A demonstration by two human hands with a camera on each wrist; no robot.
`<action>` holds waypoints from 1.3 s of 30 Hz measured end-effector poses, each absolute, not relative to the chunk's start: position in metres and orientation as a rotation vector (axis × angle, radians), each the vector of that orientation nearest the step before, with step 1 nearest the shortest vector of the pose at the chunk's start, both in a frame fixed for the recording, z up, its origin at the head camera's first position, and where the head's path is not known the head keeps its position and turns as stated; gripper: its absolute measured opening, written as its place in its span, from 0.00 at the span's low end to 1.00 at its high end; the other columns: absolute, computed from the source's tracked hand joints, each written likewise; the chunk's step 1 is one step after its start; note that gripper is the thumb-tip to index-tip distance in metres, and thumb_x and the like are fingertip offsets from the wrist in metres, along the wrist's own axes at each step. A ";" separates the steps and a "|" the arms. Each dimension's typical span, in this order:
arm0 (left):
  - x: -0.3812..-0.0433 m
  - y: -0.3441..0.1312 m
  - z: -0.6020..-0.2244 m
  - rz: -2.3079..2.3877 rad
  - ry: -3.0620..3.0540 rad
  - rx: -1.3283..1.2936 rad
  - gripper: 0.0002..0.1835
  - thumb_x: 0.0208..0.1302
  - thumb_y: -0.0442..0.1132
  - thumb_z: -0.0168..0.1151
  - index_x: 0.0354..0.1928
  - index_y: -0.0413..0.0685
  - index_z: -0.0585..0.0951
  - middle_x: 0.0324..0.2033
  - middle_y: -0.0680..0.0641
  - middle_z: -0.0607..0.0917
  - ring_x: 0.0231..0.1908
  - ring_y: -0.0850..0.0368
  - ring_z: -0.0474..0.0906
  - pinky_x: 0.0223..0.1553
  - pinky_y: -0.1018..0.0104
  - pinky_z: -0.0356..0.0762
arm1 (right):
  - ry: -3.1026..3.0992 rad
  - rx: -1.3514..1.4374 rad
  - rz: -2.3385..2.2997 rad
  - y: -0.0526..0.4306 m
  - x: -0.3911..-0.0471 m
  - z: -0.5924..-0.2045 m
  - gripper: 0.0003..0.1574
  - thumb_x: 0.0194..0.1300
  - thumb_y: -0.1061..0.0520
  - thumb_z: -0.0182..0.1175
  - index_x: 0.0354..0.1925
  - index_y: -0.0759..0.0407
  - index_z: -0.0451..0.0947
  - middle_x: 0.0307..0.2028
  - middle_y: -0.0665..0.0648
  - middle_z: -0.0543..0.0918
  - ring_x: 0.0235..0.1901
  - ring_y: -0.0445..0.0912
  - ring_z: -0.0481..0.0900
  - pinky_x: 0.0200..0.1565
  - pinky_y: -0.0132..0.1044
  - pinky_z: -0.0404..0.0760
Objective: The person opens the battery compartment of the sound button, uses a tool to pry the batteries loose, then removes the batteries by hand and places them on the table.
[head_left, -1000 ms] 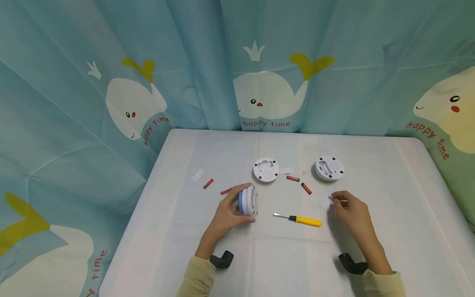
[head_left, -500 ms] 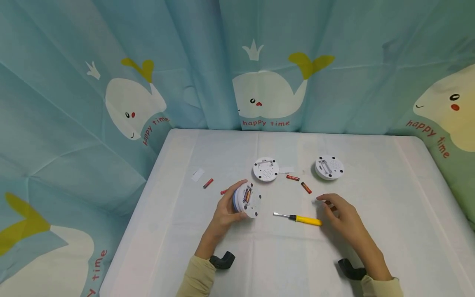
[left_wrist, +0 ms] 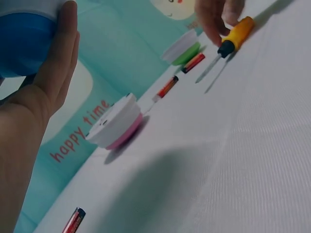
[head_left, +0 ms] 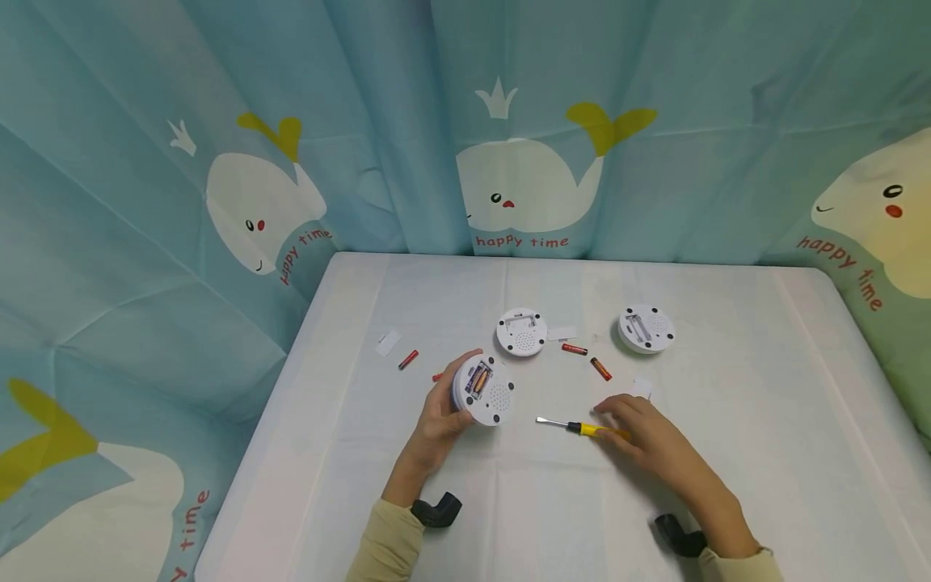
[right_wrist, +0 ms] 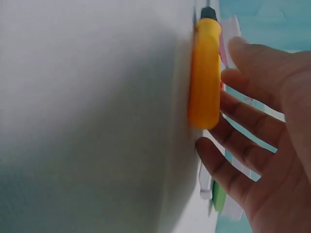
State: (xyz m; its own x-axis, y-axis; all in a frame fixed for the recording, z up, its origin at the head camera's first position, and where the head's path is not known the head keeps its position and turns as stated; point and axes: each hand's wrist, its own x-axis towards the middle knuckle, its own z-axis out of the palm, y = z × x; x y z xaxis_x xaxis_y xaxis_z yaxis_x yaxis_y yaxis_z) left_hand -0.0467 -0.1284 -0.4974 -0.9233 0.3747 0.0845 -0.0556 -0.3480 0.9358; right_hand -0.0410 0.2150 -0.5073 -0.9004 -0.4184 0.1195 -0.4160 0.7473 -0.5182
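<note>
My left hand (head_left: pixel 435 424) grips a round white device (head_left: pixel 500 398) by its rim, tilted so its underside faces up. Two batteries (head_left: pixel 478 380) lie in the device's uncovered compartment. The left wrist view shows its blue side (left_wrist: pixel 26 43). My right hand (head_left: pixel 658 440) hovers over the yellow handle of a flat-blade screwdriver (head_left: pixel 587 429) lying on the table. In the right wrist view, the fingers (right_wrist: pixel 248 114) are spread and loosely bent beside the handle (right_wrist: pixel 205 77), not closed round it. Part of the handle is hidden in the head view.
Two more round white devices, one in the middle (head_left: pixel 522 343) and one at right (head_left: pixel 650 330), lie with uncovered battery slots. Red batteries (head_left: pixel 409 360) (head_left: pixel 575 349) (head_left: pixel 600 369) are scattered around. Small white pieces (head_left: pixel 389 343) (head_left: pixel 562 333) (head_left: pixel 642 388) lie on the white-covered table.
My right hand has left the small white piece at right and moved left to the screwdriver. My left hand has turned the device so its battery side shows.
</note>
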 end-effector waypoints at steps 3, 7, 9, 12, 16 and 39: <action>-0.047 -0.128 -0.496 2.364 1.584 0.434 0.54 0.60 0.56 0.76 0.82 0.50 0.57 0.75 0.51 0.65 0.72 0.61 0.67 0.70 0.70 0.71 | 2.960 -0.765 -0.781 0.210 -0.040 -0.508 0.20 0.58 0.57 0.77 0.49 0.52 0.84 0.49 0.50 0.86 0.49 0.49 0.83 0.52 0.50 0.84; -0.048 -0.127 -0.495 2.382 1.561 0.482 0.55 0.59 0.55 0.77 0.82 0.48 0.56 0.74 0.52 0.65 0.71 0.61 0.67 0.69 0.71 0.72 | 2.997 -0.852 -0.739 0.205 -0.039 -0.508 0.20 0.55 0.60 0.79 0.46 0.52 0.85 0.44 0.48 0.85 0.42 0.44 0.82 0.46 0.44 0.85; -0.049 -0.126 -0.496 2.379 1.566 0.510 0.55 0.59 0.54 0.78 0.81 0.48 0.57 0.74 0.52 0.65 0.71 0.61 0.66 0.69 0.71 0.72 | 3.015 -0.890 -0.741 0.204 -0.038 -0.509 0.20 0.54 0.62 0.79 0.45 0.51 0.86 0.41 0.46 0.84 0.40 0.42 0.81 0.44 0.41 0.85; -0.050 -0.125 -0.495 2.371 1.574 0.540 0.54 0.58 0.53 0.78 0.81 0.51 0.58 0.74 0.52 0.65 0.70 0.60 0.66 0.68 0.71 0.72 | 3.034 -0.916 -0.725 0.203 -0.037 -0.509 0.20 0.53 0.63 0.79 0.44 0.50 0.86 0.40 0.45 0.84 0.39 0.42 0.81 0.43 0.41 0.85; -0.050 -0.124 -0.491 2.365 1.573 0.545 0.53 0.56 0.47 0.79 0.80 0.56 0.59 0.73 0.53 0.65 0.70 0.59 0.65 0.69 0.71 0.71 | 3.046 -0.900 -0.706 0.203 -0.036 -0.508 0.17 0.56 0.62 0.78 0.43 0.50 0.87 0.39 0.44 0.85 0.38 0.43 0.82 0.43 0.42 0.85; -0.059 -0.116 -0.479 2.407 1.704 0.564 0.57 0.42 0.17 0.68 0.79 0.53 0.61 0.78 0.47 0.64 0.74 0.53 0.62 0.71 0.69 0.68 | 3.078 -0.779 -1.249 0.187 -0.023 -0.487 0.23 0.59 0.69 0.71 0.50 0.52 0.83 0.46 0.46 0.84 0.46 0.38 0.77 0.56 0.13 0.68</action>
